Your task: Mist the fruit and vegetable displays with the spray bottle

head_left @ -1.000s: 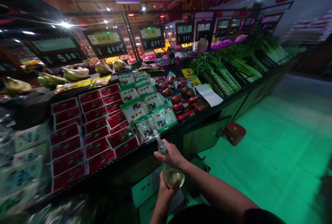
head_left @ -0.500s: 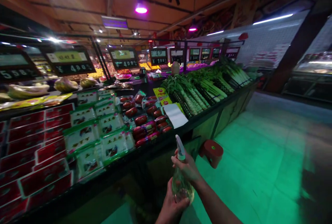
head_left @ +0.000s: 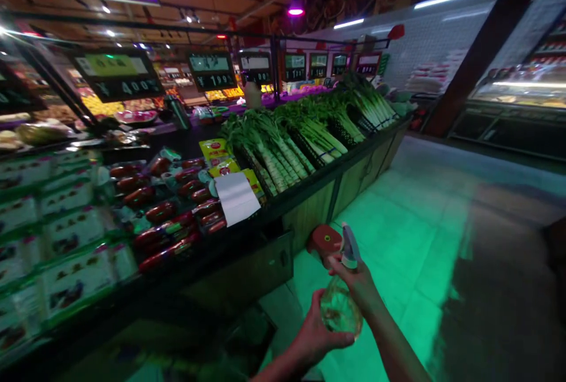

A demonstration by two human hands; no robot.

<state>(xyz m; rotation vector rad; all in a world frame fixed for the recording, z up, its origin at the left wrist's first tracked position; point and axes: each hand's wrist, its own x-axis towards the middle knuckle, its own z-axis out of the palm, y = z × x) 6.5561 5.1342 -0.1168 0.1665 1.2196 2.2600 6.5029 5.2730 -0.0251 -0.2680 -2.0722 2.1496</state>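
Between my two hands is a clear spray bottle (head_left: 336,306) with a pale trigger head, held upright with a slight tilt over the floor. My right hand (head_left: 360,285) is closed around its neck, just below the spray head. Lower down, my left hand (head_left: 316,329) grips the bottle's body from the left, thumb near the base. Behind the spray head, a red stool (head_left: 325,239) stands on the floor beside the counter.
The long produce counter (head_left: 309,184) runs from front left to back right. It carries green-edged packs (head_left: 73,234), red wrapped sausages (head_left: 161,211), a white sheet (head_left: 236,196), yellow packets (head_left: 213,149) and bundled leafy stalks (head_left: 276,155). A cabinet door (head_left: 247,270) stands below.
The view has swung right and closer to the leafy stalks. The spray bottle stays in both hands and now appears further right, in front of the stool.
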